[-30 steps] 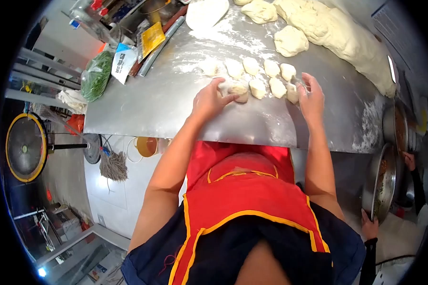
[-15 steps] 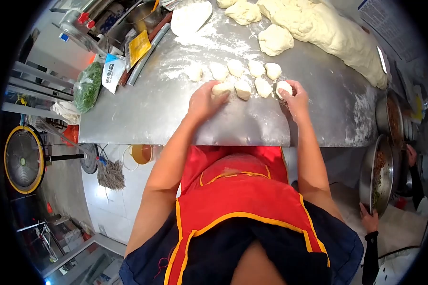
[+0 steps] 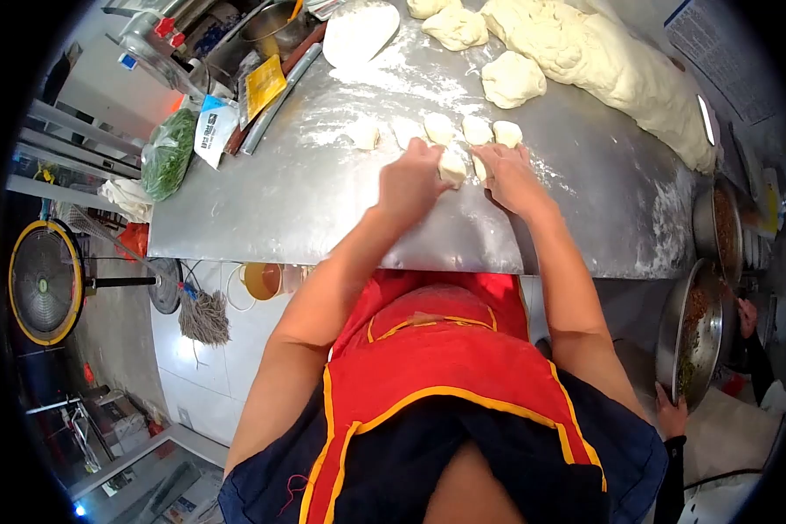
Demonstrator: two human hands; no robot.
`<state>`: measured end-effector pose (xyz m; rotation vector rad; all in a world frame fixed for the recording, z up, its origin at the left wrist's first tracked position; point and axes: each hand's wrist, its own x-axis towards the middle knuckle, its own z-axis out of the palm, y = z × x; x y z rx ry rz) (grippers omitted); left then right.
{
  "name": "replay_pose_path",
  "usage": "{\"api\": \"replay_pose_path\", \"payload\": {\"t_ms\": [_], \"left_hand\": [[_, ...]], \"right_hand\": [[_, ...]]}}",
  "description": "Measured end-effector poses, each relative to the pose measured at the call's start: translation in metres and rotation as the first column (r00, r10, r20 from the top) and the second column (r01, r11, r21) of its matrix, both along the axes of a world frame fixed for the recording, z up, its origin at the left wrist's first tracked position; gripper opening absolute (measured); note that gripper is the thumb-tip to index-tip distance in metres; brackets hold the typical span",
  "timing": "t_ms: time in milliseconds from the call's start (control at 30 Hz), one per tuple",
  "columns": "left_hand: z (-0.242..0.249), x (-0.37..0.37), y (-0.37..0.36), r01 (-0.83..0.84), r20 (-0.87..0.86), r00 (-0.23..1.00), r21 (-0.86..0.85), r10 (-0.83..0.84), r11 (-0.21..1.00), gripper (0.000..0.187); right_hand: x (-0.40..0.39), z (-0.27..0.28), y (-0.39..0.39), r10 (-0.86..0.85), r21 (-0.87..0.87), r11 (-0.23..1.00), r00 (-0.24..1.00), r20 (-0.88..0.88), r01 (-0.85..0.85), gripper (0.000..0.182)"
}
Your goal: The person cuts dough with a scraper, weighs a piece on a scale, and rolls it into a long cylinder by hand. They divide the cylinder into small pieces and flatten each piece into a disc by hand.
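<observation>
Small floured dough pieces lie in two rows on the metal table. The front row is bunched between my hands, with one dough piece [image 3: 451, 168] showing in the gap. My left hand [image 3: 408, 181] curls around the left end of this row, its fingers against the dough and partly hiding it. On the other side my right hand [image 3: 510, 180] closes over a dough piece [image 3: 480, 168] that is mostly covered. Just beyond my fingers runs the back row, including a left dough piece [image 3: 364, 134], a middle one [image 3: 439, 128] and a right one [image 3: 507, 134].
A long dough mass [image 3: 603, 70] and a dough lump [image 3: 513, 79] lie at the back right. A white oval scraper-like piece [image 3: 361, 33], packets and bagged greens [image 3: 168, 155] are at the left. A co-worker's hand [image 3: 671, 410] touches a metal bowl [image 3: 668, 345].
Both hands have moved inward, my left to the right and my right to the left. The front-row dough pieces are now closer together. The co-worker's bowl has shifted slightly.
</observation>
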<state>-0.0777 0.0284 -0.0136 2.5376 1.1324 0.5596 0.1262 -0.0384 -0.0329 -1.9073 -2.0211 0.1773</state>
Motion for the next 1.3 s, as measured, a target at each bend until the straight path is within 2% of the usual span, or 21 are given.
{"api": "replay_pose_path", "payload": {"t_ms": [67, 100, 167, 267, 400, 500, 567, 600, 667, 833, 933, 967, 1067, 1167, 1200, 1300], "left_hand": [[-0.004, 0.014, -0.003, 0.026, -0.094, 0.995, 0.000, -0.026, 1.000, 0.056], [-0.005, 0.019, -0.004, 0.001, -0.121, 0.993, 0.023, 0.002, 1.000, 0.052], [-0.007, 0.030, -0.003, -0.039, -0.170, 0.984, 0.072, 0.051, 0.997, 0.043], [-0.015, 0.038, 0.003, 0.014, -0.265, 0.964, -0.021, -0.019, 1.000, 0.045], [-0.009, 0.032, 0.007, 0.060, -0.267, 0.961, -0.064, -0.075, 0.996, 0.041], [0.006, 0.021, 0.007, 0.065, -0.238, 0.966, -0.140, -0.098, 0.988, 0.042], [0.013, 0.017, 0.007, 0.052, -0.194, 0.977, -0.174, -0.086, 0.983, 0.043], [0.010, 0.018, 0.009, 0.047, -0.124, 0.990, -0.123, -0.063, 0.991, 0.042], [0.004, 0.020, 0.013, 0.032, 0.017, 0.999, -0.025, -0.031, 0.999, 0.041], [0.010, 0.022, 0.023, 0.009, 0.108, 0.994, 0.015, -0.011, 1.000, 0.032], [0.007, 0.027, 0.025, 0.014, 0.139, 0.990, 0.016, -0.017, 1.000, 0.029], [0.007, 0.032, 0.026, 0.022, 0.143, 0.989, 0.010, -0.023, 1.000, 0.029], [0.004, 0.058, 0.025, 0.102, 0.201, 0.971, 0.150, -0.131, 0.983, 0.029], [0.006, 0.093, 0.029, 0.161, 0.009, 0.987, 0.115, -0.163, 0.980, 0.034], [0.013, 0.107, 0.029, 0.160, -0.150, 0.976, 0.010, -0.157, 0.987, 0.038], [0.002, 0.142, 0.033, 0.177, -0.245, 0.953, -0.033, -0.180, 0.984, 0.040]], "right_hand": [[-0.008, 0.016, 0.000, -0.040, -0.104, 0.994, 0.999, 0.033, 0.043, 0.049], [-0.013, 0.022, -0.003, -0.063, -0.157, 0.985, 0.997, 0.050, 0.070, 0.049], [-0.023, 0.011, -0.013, -0.068, -0.095, 0.992, 0.992, 0.104, 0.078, 0.049], [-0.020, 0.005, -0.018, -0.095, 0.001, 0.995, 0.986, 0.134, 0.096, 0.046], [-0.011, 0.004, -0.006, -0.208, 0.151, 0.970, 0.970, 0.129, 0.188, 0.043], [-0.004, 0.022, -0.002, -0.184, -0.025, 0.983, 0.983, -0.026, 0.184, 0.042], [0.017, 0.009, 0.013, -0.361, 0.020, 0.927, 0.904, -0.229, 0.375, 0.040], [0.027, 0.004, 0.019, -0.436, 0.023, 0.883, 0.837, -0.329, 0.469, 0.038], [0.039, 0.004, 0.027, -0.427, -0.010, 0.890, 0.825, -0.370, 0.456, 0.037], [0.049, -0.003, 0.027, -0.425, -0.051, 0.894, 0.803, -0.417, 0.446, 0.032], [0.055, -0.017, 0.026, -0.473, -0.155, 0.847, 0.588, -0.656, 0.508, 0.027], [0.058, -0.021, 0.026, -0.466, -0.133, 0.846, 0.596, -0.654, 0.516, 0.026], [0.057, -0.015, 0.026, -0.443, -0.060, 0.847, 0.639, -0.629, 0.528, 0.023], [0.056, -0.009, 0.029, -0.429, -0.031, 0.861, 0.692, -0.580, 0.508, 0.021], [0.058, -0.010, 0.031, -0.429, -0.049, 0.867, 0.693, -0.579, 0.496, 0.020], [0.058, -0.002, 0.034, -0.456, -0.089, 0.864, 0.693, -0.559, 0.496, 0.016]]}}
